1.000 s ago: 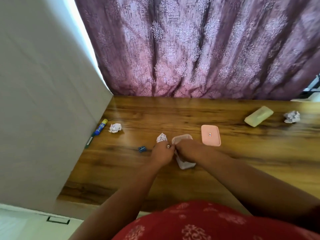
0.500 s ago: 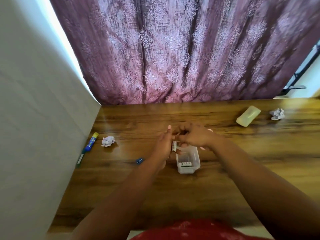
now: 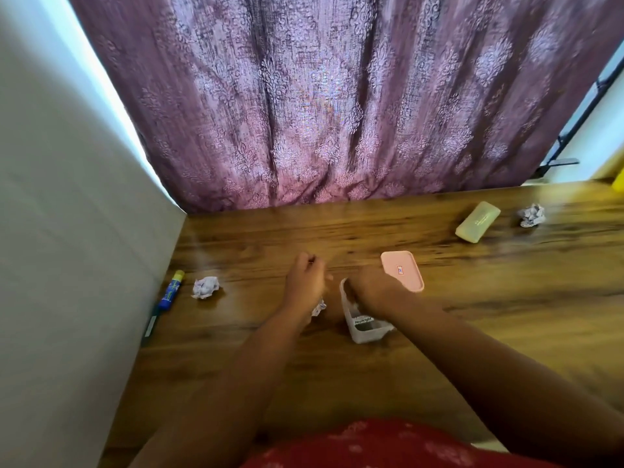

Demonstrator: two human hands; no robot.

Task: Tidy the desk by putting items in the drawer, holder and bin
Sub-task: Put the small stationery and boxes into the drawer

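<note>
A small clear plastic box (image 3: 366,332) with a printed label stands on the wooden desk (image 3: 489,298). My right hand (image 3: 374,292) reaches down into the box's open top, and its fingertips are hidden inside. The box's pink lid (image 3: 403,268) lies flat just behind that hand. My left hand (image 3: 305,282) hovers left of the box with loosely curled fingers and nothing visible in it. A crumpled paper ball (image 3: 319,307) peeks out beside my left wrist.
A second paper ball (image 3: 205,287), a blue and yellow glue stick (image 3: 172,290) and a pen (image 3: 151,324) lie by the white wall on the left. A pale green case (image 3: 477,221) and a third paper ball (image 3: 531,215) sit far right. A purple curtain hangs behind.
My hands were together above the box. They have now parted: the right went down into the box and the left drew away to the left. The camera tilted slightly.
</note>
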